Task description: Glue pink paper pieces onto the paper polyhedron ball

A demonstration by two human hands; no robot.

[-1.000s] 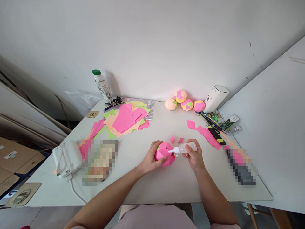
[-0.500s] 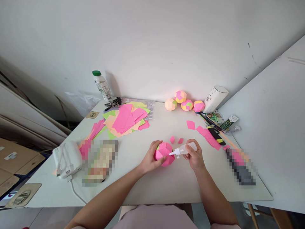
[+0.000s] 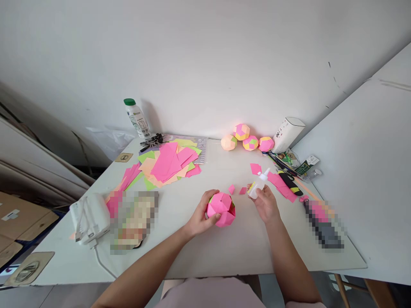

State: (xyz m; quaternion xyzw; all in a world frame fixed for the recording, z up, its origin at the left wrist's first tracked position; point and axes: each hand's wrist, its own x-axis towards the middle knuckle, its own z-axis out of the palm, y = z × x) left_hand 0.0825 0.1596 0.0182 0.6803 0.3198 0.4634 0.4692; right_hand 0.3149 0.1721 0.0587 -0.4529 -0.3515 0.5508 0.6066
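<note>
My left hand (image 3: 203, 218) grips a pink folded-paper ball (image 3: 222, 210) from its left side, thumb across the front. A gap on the ball's right side shows some green inside. To the right, my right hand (image 3: 266, 203) is closed around a small white glue bottle (image 3: 257, 186), its nozzle tilted up and away from the ball. Between the two hands lie small pink folded paper pieces, one (image 3: 231, 188) near the ball and another (image 3: 243, 191) by the bottle.
Loose coloured paper sheets (image 3: 167, 162) are heaped at back left, near a green-capped bottle (image 3: 137, 117) and keys (image 3: 154, 140). Finished paper balls (image 3: 250, 143) sit against the wall. A utility knife (image 3: 290, 183) lies right; a white power bank (image 3: 91, 216) lies left.
My right hand has drawn the glue bottle off the ball and turned its nozzle from pointing left to pointing up. My left hand still holds the ball in nearly the same place.
</note>
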